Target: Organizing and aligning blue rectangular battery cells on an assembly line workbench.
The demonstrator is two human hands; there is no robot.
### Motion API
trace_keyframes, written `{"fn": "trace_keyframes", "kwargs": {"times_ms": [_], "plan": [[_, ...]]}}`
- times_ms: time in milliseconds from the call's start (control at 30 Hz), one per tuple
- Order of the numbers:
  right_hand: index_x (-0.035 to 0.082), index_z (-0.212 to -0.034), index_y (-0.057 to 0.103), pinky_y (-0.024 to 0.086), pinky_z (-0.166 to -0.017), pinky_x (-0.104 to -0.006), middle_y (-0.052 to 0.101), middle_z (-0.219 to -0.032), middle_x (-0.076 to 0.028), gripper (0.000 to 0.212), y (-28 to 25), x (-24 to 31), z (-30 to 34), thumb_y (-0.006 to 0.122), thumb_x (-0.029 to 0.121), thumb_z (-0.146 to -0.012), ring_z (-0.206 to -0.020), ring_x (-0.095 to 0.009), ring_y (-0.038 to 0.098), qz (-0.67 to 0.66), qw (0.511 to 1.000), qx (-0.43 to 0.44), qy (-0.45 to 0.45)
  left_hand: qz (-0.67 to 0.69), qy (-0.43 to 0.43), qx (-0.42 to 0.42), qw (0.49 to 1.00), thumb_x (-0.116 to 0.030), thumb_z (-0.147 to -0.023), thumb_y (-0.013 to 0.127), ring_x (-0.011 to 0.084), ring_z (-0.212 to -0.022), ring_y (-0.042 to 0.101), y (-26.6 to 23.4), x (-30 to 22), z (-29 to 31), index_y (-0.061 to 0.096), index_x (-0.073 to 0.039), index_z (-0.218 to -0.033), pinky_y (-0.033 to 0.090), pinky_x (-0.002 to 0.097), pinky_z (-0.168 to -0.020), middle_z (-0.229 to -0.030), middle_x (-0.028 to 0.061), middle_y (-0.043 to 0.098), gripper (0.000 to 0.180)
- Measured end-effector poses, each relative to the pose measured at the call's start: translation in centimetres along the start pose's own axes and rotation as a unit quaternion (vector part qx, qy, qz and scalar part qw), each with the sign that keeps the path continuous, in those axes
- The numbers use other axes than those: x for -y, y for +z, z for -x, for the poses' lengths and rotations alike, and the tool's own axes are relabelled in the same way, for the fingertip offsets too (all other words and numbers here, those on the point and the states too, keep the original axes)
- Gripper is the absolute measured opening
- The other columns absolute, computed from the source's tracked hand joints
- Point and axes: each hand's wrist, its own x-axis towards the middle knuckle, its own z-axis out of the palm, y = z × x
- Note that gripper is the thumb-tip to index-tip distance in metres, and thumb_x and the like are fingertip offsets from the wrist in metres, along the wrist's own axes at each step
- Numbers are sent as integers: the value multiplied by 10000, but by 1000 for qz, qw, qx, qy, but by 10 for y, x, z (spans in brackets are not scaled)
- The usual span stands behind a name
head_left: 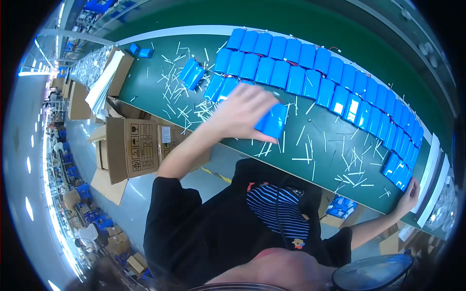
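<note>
My left hand (246, 112) reaches over the near edge of the green table and grips a blue-wrapped battery pack (275, 121), thumb on its near side and fingers across its top. Part of that pack is hidden under the palm. Just beyond the hand, more blue packs (228, 88) begin a near row. My right hand (410, 196) rests at the table's right end, fingers stretched out beside the last blue packs (399, 172) of the rows; it holds nothing that I can make out. Long curved rows of blue packs (296, 78) with thin wires lie between the hands.
Many thin white strips (352, 160) are scattered over the green tabletop (320, 145). A few packs (192, 73) lie apart at the left. Open cardboard boxes (131, 145) stand below on the left, and a box of blue packs (341, 206) sits under the table.
</note>
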Motion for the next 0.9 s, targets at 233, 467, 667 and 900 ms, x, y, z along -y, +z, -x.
{"fn": "trace_keyframes", "kwargs": {"times_ms": [233, 467, 667, 900], "plan": [[36, -1261, 754, 520, -909, -290, 769, -1097, -83, 278, -4, 0, 8, 655, 235, -1094, -959, -176, 677, -45, 999, 16, -9, -35, 13, 13, 999, -794, -840, 740, 289, -1208, 587, 20, -21, -43, 630, -96, -1401, 438, 448, -1073, -1303, 81, 645, 903], [26, -1296, 742, 508, -999, -293, 769, -1200, -96, 315, -3, -14, 0, 638, 254, -1106, -1077, -193, 686, -74, 996, 38, 21, -112, -113, -47, 986, -417, -929, 783, 321, -1325, 555, -31, 55, 11, 693, -175, -1388, 446, 489, -1125, -1389, 69, 640, 527], [27, -1312, 737, 504, -1030, -297, 768, -1230, -98, 339, -6, -23, -1, 636, 279, -1109, -1120, -203, 691, -89, 995, 26, 47, -105, -120, -22, 987, -414, -914, 787, 327, -1342, 554, -47, 133, 76, 712, -158, -1300, 466, 497, -1110, -1349, 54, 655, 468], [36, -1312, 737, 502, -1035, -295, 768, -1233, -91, 340, -2, -15, 4, 639, 290, -1107, -1130, -200, 689, -70, 996, 9, 46, -135, -133, 55, 980, -433, -879, 772, 345, -1185, 623, -50, 159, 83, 711, -138, -1271, 493, 449, -1042, -1325, 70, 674, 494]]}}
